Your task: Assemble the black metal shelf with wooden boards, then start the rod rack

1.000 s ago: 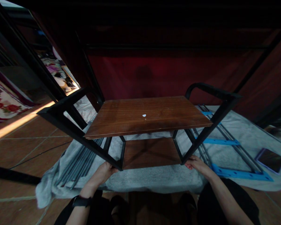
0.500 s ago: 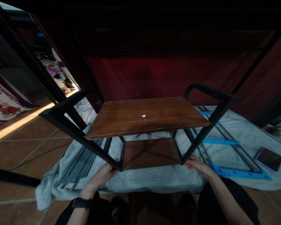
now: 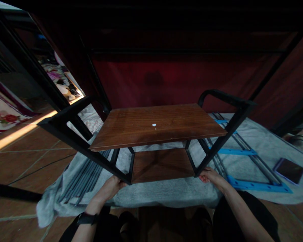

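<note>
A small two-tier shelf rack stands in front of me, with a brown wood-grain top board [image 3: 156, 117], a lower board [image 3: 161, 164] and a black metal frame [image 3: 214, 151]. A small white heart-shaped mark shows on the top board. My left hand [image 3: 113, 186] is closed at the bottom left corner of the frame, its fingertips partly hidden behind the metal. At the bottom right corner, my right hand [image 3: 208, 176] has its fingers curled against the frame.
The rack is on a grey cloth [image 3: 154, 196]. Several grey tubes [image 3: 87, 178] lie left. On the right are a blue-and-grey frame [image 3: 260, 186] and a phone [image 3: 290, 170]. A dark red panel [image 3: 166, 84] stands behind; a cable [image 3: 40, 168] crosses the tiled floor.
The left side of the rack has shifted very slightly left in the view, along with my left hand. Both hands keep their places at the bottom corners.
</note>
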`<state>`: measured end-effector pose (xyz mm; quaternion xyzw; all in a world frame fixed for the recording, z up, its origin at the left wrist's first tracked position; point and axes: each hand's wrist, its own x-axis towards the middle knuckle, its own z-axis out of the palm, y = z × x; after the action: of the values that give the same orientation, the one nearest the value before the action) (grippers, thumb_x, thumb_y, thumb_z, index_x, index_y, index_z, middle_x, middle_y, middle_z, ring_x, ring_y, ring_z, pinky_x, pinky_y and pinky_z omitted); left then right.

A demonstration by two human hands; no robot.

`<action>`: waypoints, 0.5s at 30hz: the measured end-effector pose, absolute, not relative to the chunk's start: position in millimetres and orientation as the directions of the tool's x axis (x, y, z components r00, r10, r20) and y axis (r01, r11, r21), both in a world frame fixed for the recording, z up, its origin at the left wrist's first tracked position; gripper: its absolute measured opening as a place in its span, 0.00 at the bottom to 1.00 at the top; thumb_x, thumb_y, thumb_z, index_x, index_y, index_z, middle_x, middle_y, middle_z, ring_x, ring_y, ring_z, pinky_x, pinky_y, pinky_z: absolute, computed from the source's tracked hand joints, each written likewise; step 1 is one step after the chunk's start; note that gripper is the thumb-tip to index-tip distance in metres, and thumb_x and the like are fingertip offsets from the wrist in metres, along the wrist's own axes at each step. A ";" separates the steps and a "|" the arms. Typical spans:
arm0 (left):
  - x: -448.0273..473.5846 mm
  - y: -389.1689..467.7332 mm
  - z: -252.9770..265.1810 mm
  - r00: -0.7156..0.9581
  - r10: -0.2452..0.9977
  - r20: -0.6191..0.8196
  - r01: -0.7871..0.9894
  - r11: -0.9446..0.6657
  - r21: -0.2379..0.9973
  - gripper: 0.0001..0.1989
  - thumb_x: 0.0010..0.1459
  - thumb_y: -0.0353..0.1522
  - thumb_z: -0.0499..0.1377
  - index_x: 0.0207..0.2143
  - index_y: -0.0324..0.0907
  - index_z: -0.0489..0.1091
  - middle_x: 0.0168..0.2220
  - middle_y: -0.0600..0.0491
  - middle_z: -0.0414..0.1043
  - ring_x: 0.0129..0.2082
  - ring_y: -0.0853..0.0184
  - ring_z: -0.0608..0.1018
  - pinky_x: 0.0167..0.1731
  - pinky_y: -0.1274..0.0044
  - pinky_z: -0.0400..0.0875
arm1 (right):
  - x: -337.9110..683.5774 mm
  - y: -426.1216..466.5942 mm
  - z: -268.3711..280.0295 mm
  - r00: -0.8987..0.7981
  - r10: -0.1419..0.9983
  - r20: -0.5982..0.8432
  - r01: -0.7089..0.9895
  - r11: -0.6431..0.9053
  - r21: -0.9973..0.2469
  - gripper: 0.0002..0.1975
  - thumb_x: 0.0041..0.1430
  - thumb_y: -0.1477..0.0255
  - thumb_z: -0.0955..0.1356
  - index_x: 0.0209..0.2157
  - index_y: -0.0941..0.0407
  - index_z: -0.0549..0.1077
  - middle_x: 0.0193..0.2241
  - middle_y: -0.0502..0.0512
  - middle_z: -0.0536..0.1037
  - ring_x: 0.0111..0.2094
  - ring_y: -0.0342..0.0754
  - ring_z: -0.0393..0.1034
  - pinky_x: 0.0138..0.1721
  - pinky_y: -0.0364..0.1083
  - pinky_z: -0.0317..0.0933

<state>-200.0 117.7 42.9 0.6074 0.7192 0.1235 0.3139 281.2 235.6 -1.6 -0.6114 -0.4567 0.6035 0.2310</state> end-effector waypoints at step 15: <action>-202.4 116.9 39.6 -0.011 0.960 -0.280 0.768 0.187 0.612 0.11 0.51 0.32 0.56 0.35 0.39 0.74 0.37 0.49 0.78 0.40 0.60 0.77 0.41 0.73 0.72 | 290.4 233.7 10.3 -0.283 0.890 -0.356 0.369 -0.242 -0.897 0.06 0.40 0.70 0.69 0.25 0.55 0.73 0.23 0.49 0.73 0.26 0.44 0.67 0.29 0.42 0.62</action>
<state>-202.4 116.9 39.6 0.6209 0.6958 0.1451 0.3305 290.4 233.7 10.3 -0.5520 -0.5703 0.5624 0.2319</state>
